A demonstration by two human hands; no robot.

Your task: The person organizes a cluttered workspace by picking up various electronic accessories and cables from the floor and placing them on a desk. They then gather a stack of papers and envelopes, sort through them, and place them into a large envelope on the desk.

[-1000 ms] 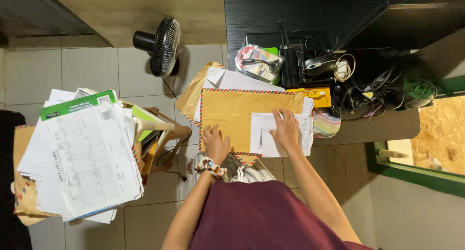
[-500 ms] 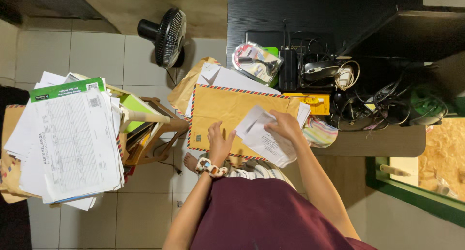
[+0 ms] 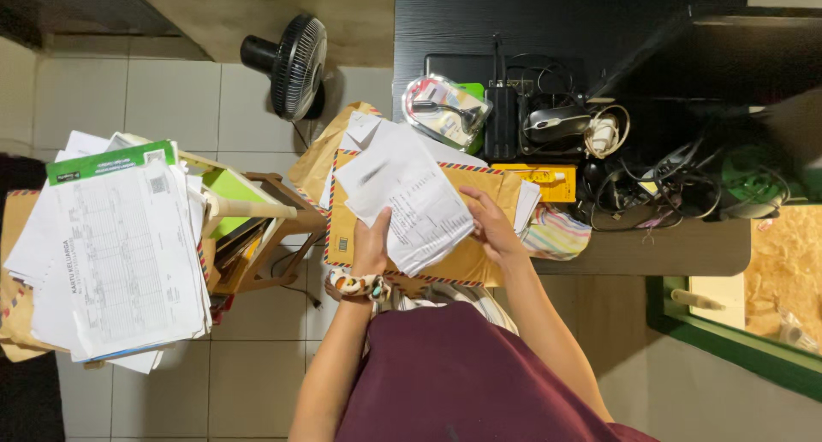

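Head view. Left hand (image 3: 370, 245) closed on lower edge of white printed sheets (image 3: 409, 198), thumb on top, lifting them off the brown striped-border envelope (image 3: 467, 258). Right hand (image 3: 490, 223) flat, fingers spread, touching the sheets' right edge over that envelope; not gripping. Sheets tilted, fanned. Best handled by pinching the whole bundle, keeping edges squared. Paper stack (image 3: 111, 253) well left of envelope.

I see a table (image 3: 651, 249) w/ brown envelopes (image 3: 467, 253), a striped cloth (image 3: 556, 234), cables (image 3: 651, 189), a mouse (image 3: 556, 122). Tiled floor (image 3: 128, 91) carries a fan (image 3: 291, 63) & a wooden stool (image 3: 274, 228).
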